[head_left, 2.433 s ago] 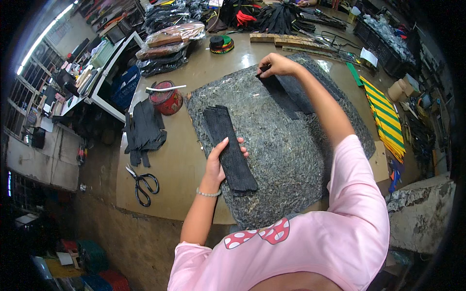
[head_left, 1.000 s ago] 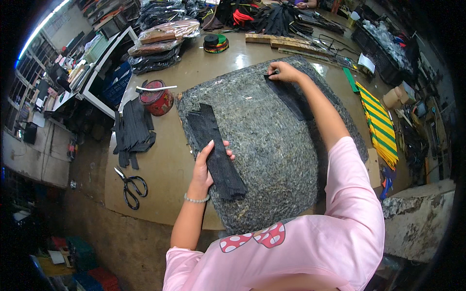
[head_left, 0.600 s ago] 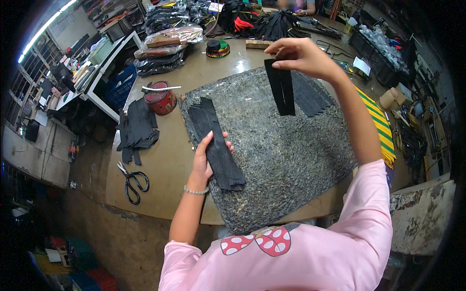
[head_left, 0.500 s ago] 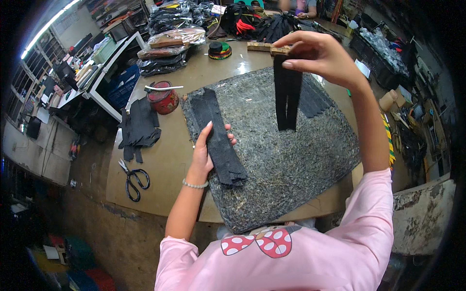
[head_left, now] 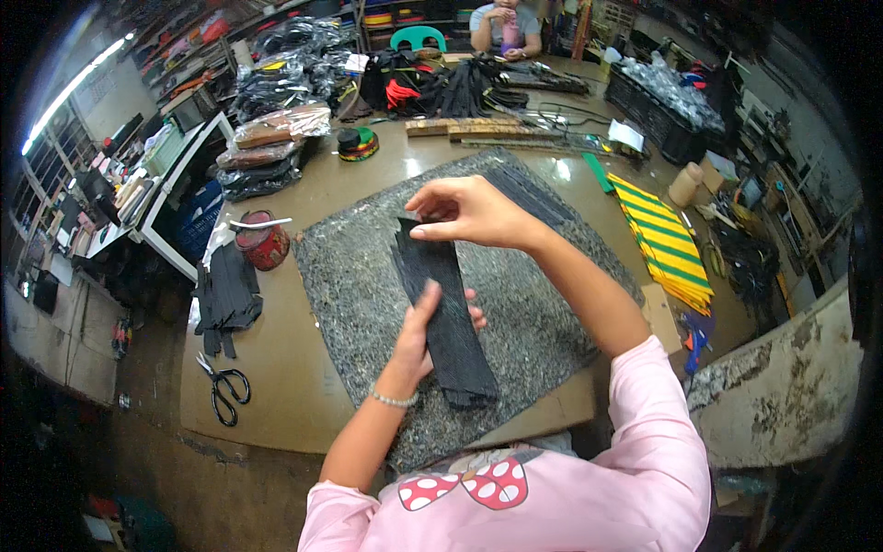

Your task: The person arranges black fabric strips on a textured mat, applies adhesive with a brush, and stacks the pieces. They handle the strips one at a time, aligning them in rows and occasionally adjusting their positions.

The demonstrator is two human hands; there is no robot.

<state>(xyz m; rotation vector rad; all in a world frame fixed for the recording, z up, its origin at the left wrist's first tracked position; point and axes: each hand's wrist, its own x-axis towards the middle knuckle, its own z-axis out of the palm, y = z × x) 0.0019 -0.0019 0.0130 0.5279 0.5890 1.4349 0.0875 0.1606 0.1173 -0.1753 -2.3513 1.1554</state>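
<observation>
My left hand grips a stack of black fabric-like strips from beneath, with its thumb across the top. The stack slants over a grey speckled slab, and its near end looks ragged. At the stack's far end, my right hand pinches a black strip between thumb and fingers. How far that strip lies against the stack is hard to make out. More black strips rest on the slab's far side, partly hidden behind my right hand.
To the left are a red tin with a white stick across it, black strips and black-handled scissors. Wooden bars lie beyond the slab. Yellow-and-green striped pieces sit at right. Across the table is another person.
My right hand has brought the dangling strip down and left to the stack's far end. My left hand and stack sit farther right in view, and the view has shifted.
</observation>
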